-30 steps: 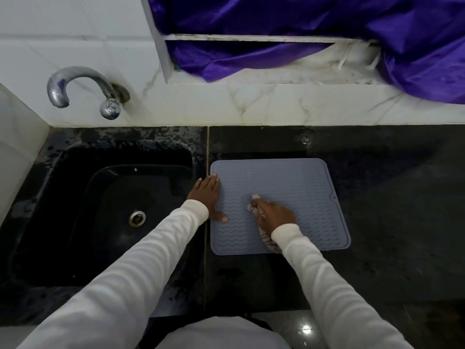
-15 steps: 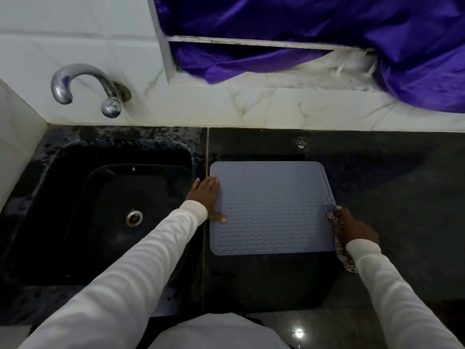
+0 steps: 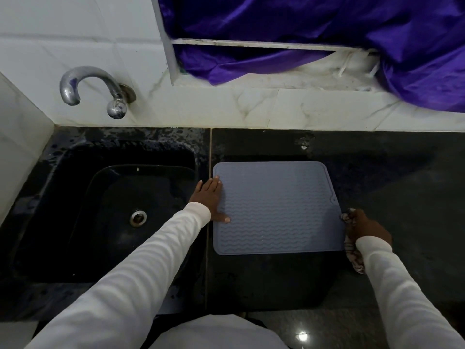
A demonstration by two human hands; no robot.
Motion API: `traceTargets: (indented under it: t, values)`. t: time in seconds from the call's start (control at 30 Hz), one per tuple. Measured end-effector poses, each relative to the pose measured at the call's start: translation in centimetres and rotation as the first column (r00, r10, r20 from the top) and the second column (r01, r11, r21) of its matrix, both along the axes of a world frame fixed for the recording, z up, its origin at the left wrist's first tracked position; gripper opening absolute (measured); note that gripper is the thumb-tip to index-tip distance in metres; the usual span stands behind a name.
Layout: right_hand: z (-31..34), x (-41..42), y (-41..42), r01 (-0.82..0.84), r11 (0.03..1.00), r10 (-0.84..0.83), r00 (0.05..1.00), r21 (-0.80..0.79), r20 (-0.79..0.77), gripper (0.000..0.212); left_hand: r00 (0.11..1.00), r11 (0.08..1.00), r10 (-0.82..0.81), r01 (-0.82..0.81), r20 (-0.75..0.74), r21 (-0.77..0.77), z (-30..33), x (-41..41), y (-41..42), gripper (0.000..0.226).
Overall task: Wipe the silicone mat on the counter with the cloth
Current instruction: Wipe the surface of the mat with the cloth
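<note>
A grey-blue silicone mat [image 3: 276,210] with a wavy ribbed pattern lies flat on the dark counter [image 3: 390,185], right of the sink. My left hand [image 3: 208,197] presses flat on the mat's left edge, fingers straight and thumb spread. My right hand [image 3: 364,226] grips a pale striped cloth [image 3: 354,258] at the mat's right edge, just off the mat's lower right side. Most of the cloth is hidden under my hand and sleeve; a tail hangs out below the wrist.
A black sink [image 3: 113,210] with a metal drain [image 3: 138,217] lies left of the mat. A chrome tap [image 3: 93,89] juts from the white tiled wall. Purple fabric [image 3: 327,34] hangs over the window ledge behind. The counter's front edge is close to my body.
My right hand swept the cloth from the mat's lower middle across to its right edge, and has stayed there over the last half second. My left hand has kept still on the left edge.
</note>
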State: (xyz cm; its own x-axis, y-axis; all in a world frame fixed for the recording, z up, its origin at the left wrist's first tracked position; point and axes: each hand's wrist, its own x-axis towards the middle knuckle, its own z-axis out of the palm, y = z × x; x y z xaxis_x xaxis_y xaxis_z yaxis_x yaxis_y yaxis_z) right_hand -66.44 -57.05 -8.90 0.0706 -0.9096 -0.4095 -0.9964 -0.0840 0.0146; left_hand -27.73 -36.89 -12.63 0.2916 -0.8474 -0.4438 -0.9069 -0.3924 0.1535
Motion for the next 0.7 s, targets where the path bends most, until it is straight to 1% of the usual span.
traceTargets:
  t: [0.07, 0.13, 0.2, 0.23, 0.33, 0.37, 0.5, 0.6, 0.7]
  values:
    - [0.9, 0.3, 0.2, -0.02, 0.998, 0.022, 0.999, -0.058, 0.035, 0.05, 1.0, 1.0, -0.003, 0.003, -0.006, 0.001, -0.1, 0.0, -0.1, 0.131]
    - [1.6, 2.0, 1.6, -0.09, 0.989, 0.106, 0.984, -0.115, 0.145, 0.047, 1.0, 1.0, -0.01, 0.01, 0.003, 0.007, -0.1, 0.1, -0.1, 0.132]
    - [1.3, 4.7, 3.6, -0.17, 0.981, 0.188, 0.948, -0.093, 0.256, 0.046, 1.0, 1.0, -0.017, 0.017, 0.009, 0.018, -0.2, 0.2, -0.3, 0.133]
    - [0.8, 6.1, 4.8, -0.208, 0.976, 0.217, 0.935, -0.061, 0.282, 0.045, 1.0, 1.0, -0.016, 0.016, 0.013, 0.019, -0.2, 0.1, -0.3, 0.133]
    - [-1.5, 8.7, 7.5, -0.321, 0.947, 0.307, 0.918, 0.017, 0.252, 0.049, 1.0, 1.0, -0.012, 0.011, 0.013, 0.027, -0.2, 0.0, -0.3, 0.132]
    - [-1.9, 8.7, 7.8, -0.314, 0.949, 0.299, 0.922, 0.025, 0.246, 0.051, 1.0, 1.0, -0.006, 0.006, 0.015, 0.024, -0.3, 0.0, -0.2, 0.132]
    - [-1.9, 6.5, 6.4, -0.193, 0.98, 0.177, 0.951, 0.041, 0.252, 0.048, 1.0, 1.0, 0.001, -0.001, 0.013, 0.015, -0.2, -0.1, -0.1, 0.132]
    - [-1.6, 4.8, 4.8, -0.164, 0.986, 0.154, 0.963, 0.027, 0.222, 0.046, 1.0, 1.0, 0.002, -0.003, 0.012, 0.008, -0.3, -0.1, -0.2, 0.132]
    - [-1.1, 3.2, 3.4, -0.145, 0.989, 0.138, 0.979, 0.036, 0.15, 0.047, 1.0, 1.0, 0.003, -0.004, 0.014, 0.008, -0.3, -0.1, -0.4, 0.134]
